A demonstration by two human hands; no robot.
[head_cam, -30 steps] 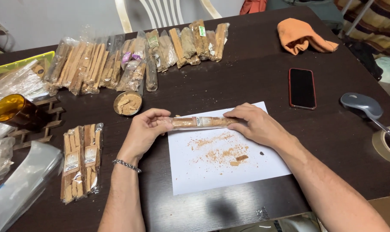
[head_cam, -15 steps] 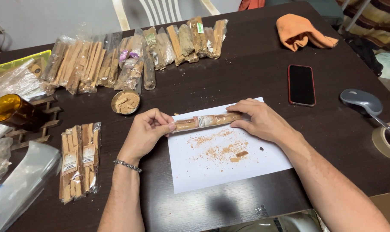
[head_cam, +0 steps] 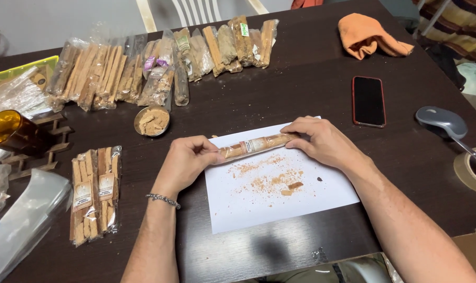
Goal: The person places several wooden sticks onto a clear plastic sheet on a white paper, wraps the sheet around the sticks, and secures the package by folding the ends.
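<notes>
A long clear-wrapped packet of brown wood sticks (head_cam: 256, 144) lies across the top of a white paper sheet (head_cam: 280, 204). My left hand (head_cam: 188, 160) grips its left end and my right hand (head_cam: 322, 141) grips its right end. Brown crumbs and small chips (head_cam: 272, 181) are scattered on the paper below the packet. A metal bracelet sits on my left wrist.
Several wrapped stick bundles (head_cam: 159, 63) line the far side of the dark table (head_cam: 301, 94); two more packets (head_cam: 93, 194) lie left. A small tin of chips (head_cam: 152, 121), amber jar (head_cam: 9, 131), black phone (head_cam: 368, 100), grey mouse (head_cam: 441, 120), orange cloth (head_cam: 371, 36), tape roll (head_cam: 471, 170) and plastic bags (head_cam: 17, 225) surround.
The packet's right end has tilted slightly farther from me between my hands. The hands stay on its two ends.
</notes>
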